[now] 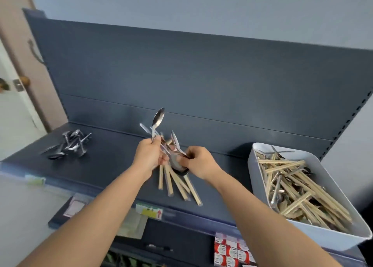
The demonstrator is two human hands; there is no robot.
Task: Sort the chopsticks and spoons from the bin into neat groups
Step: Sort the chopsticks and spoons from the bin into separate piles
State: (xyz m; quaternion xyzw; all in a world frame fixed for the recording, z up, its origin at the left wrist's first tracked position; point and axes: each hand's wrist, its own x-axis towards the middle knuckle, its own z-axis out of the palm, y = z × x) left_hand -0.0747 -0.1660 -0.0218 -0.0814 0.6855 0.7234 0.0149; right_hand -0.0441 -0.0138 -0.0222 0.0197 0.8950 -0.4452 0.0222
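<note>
Nothing really legible tbh: the shelf-edge label (pixel 149 210) shows just a red up arrow (pixel 159 213), and the print on the red-and-white boxes (pixel 232 252) is too blurry.

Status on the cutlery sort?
Left hand grips spoon bundle; right hand pinches its lower end. Chopsticks fanned on shelf beneath, spoon pile left, bin well stocked. No obstruction.

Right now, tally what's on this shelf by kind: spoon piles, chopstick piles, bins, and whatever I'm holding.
spoon pile on the shelf: 1
chopstick pile on the shelf: 1
white bin of mixed chopsticks and spoons: 1
spoon bunch gripped by left hand and right hand: 1
Total: 4
</note>
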